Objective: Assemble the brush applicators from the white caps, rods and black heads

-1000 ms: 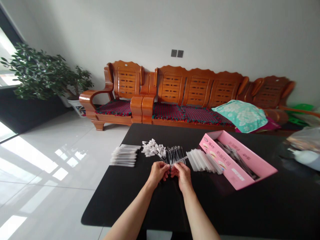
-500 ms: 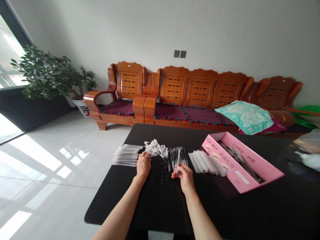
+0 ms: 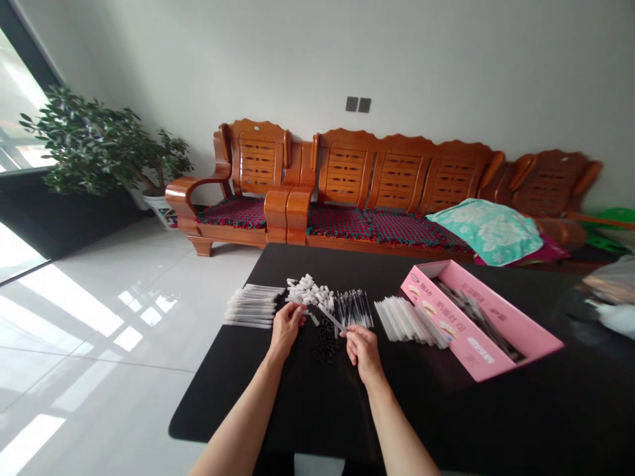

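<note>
Tube (image 3: 331,318) is pinched in our right hand (image 3: 364,350); we cannot tell the grip of our left hand (image 3: 286,329), near caps (image 3: 310,291).

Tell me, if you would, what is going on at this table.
Someone is working bare-handed at a black table. The right-hand grip holds a slender pale tube, its far end near a pile of small white pieces. The left-hand grip is close to that pile; whether it pinches a piece is unclear. Small black pieces lie between the two, and a pink box stands to the right.
</note>
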### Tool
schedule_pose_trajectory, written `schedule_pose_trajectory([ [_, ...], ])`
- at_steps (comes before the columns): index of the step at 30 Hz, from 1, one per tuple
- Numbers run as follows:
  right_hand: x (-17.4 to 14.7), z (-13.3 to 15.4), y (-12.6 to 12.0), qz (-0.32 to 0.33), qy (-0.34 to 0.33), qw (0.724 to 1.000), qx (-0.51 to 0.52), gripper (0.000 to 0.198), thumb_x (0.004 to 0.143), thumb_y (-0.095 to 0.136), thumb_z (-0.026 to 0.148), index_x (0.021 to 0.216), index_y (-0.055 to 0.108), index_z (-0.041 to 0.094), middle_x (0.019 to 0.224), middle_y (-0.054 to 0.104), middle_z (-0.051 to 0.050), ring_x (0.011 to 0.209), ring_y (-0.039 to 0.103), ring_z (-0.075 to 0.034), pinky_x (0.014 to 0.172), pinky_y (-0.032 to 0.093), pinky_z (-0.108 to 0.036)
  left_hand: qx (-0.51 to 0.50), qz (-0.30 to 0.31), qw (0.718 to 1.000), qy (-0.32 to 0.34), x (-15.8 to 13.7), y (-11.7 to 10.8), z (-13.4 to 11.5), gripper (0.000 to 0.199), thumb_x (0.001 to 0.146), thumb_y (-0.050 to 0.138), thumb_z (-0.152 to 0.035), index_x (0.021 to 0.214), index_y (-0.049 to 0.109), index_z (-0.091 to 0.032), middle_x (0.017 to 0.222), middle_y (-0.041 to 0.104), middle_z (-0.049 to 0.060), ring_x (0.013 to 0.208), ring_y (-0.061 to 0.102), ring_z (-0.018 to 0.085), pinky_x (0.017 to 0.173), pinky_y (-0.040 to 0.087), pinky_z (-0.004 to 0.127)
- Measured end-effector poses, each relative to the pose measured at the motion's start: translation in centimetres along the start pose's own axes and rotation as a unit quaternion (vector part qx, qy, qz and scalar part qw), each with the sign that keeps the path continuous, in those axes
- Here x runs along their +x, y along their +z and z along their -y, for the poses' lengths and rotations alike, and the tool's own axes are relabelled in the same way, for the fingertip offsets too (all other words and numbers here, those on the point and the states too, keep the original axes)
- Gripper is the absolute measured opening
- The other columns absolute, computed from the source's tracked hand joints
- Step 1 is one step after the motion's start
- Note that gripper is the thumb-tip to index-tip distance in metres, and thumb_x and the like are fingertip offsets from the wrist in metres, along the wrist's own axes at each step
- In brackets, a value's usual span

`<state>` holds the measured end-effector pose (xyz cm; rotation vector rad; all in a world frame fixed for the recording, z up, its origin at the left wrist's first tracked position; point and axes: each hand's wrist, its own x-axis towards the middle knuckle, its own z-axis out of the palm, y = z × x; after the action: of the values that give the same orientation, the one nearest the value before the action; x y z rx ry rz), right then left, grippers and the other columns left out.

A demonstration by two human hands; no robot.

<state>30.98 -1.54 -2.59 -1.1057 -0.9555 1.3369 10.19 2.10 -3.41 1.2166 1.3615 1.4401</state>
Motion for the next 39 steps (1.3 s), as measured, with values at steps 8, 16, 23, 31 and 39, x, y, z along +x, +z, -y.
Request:
schedule_pose_trajectory([
  [8, -0.1, 0.0, -0.1, 0.017, -0.005, 1.0, -0.018, 0.019, 0.069, 0.061, 0.032, 0.067, 0.066, 0.013, 0.037, 0.039, 0.009, 0.028, 0.026, -0.003, 0.03, 0.017, -0.017, -0.106, 0.018, 0.994, -0.03, 0.2, 0.9, -1.4, 0.038, 0.073, 0.07, -0.049, 0.083, 0.07, -0.012, 0.062, 0.06, 0.001, 0.055, 0.052, 0.011, 0.053, 0.042, 0.021],
  [16, 0.2, -0.4, -0.1, 0.017, -0.005, 0.999, -0.034, 0.018, 0.068, 0.061, 0.031, 0.067, 0.065, 0.014, 0.039, 0.045, 0.007, 0.028, 0.027, -0.003, 0.029, 0.016, -0.017, -0.099, 0.054, 0.994, -0.009, 0.1, 1.4, -2.2, 0.037, 0.075, 0.069, -0.048, 0.079, 0.071, -0.012, 0.058, 0.056, -0.001, 0.052, 0.048, 0.009, 0.051, 0.037, 0.02],
  [23, 0.2, -0.6, -0.1, 0.027, 0.002, 0.999, -0.044, 0.02, 0.071, 0.059, 0.033, 0.069, 0.066, 0.014, 0.037, 0.036, 0.01, 0.029, 0.025, -0.004, 0.03, 0.016, -0.018, -0.128, 0.068, 0.989, -0.025, -0.4, 2.3, -2.2, 0.041, 0.075, 0.071, -0.048, 0.09, 0.075, -0.011, 0.059, 0.059, 0.0, 0.053, 0.05, 0.009, 0.054, 0.04, 0.02],
  [31, -0.2, -0.4, 0.2, 0.017, -0.024, 0.996, -0.085, 0.032, 0.077, 0.067, 0.046, 0.068, 0.066, 0.015, 0.041, 0.031, 0.01, 0.036, 0.023, -0.005, 0.035, 0.013, -0.02, -0.182, 0.02, 0.979, -0.085, -1.7, 5.2, -2.1, 0.044, 0.07, 0.074, -0.05, 0.088, 0.074, -0.01, 0.066, 0.066, 0.005, 0.051, 0.053, 0.01, 0.049, 0.041, 0.02],
  [39, -0.1, -0.4, -0.1, 0.007, -0.007, 0.997, -0.077, 0.035, 0.076, 0.069, 0.048, 0.066, 0.067, 0.015, 0.042, 0.029, 0.009, 0.038, 0.022, -0.006, 0.036, 0.012, -0.021, -0.147, -0.031, 0.987, -0.063, -2.7, 6.4, -2.0, 0.042, 0.075, 0.07, -0.048, 0.093, 0.074, -0.011, 0.063, 0.065, 0.003, 0.049, 0.052, 0.01, 0.048, 0.041, 0.022],
])
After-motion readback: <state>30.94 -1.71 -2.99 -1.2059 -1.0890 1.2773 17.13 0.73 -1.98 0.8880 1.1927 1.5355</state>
